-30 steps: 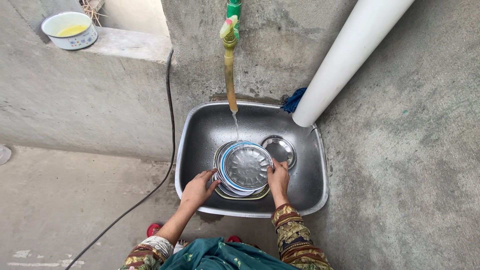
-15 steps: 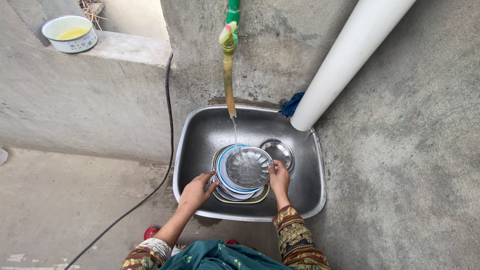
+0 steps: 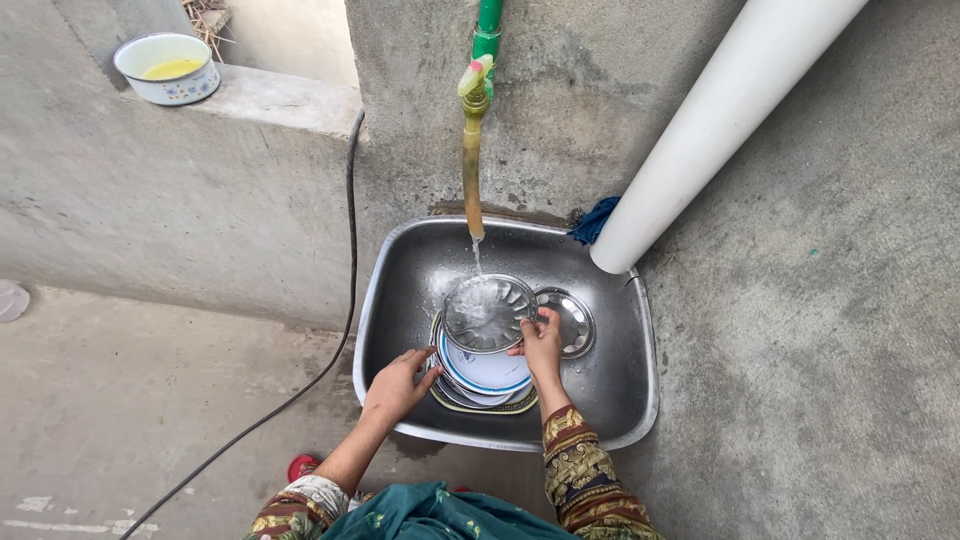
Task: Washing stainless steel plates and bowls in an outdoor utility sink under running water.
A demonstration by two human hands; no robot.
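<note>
In the steel sink [image 3: 400, 260], my right hand [image 3: 541, 343] grips the near rim of a round steel plate [image 3: 485, 310] held under the water stream falling from the brass tap [image 3: 472, 160]. Water splashes on the plate. Below it lies a stack of plates [image 3: 487, 373], the top one white with a blue rim. My left hand [image 3: 401, 381] rests at the left edge of that stack, fingers touching the plates.
A steel drain strainer [image 3: 570, 320] sits in the sink to the right of the plate. A white pipe [image 3: 720, 110] slants down to the sink's back right corner, beside a blue cloth [image 3: 596, 220]. A white bowl [image 3: 165, 65] with yellow liquid stands on the concrete ledge. A black cable [image 3: 340, 330] hangs left.
My right hand has lifted the steel plate off the stack and moved it back under the running water. The left hand stays at the stack's edge.
</note>
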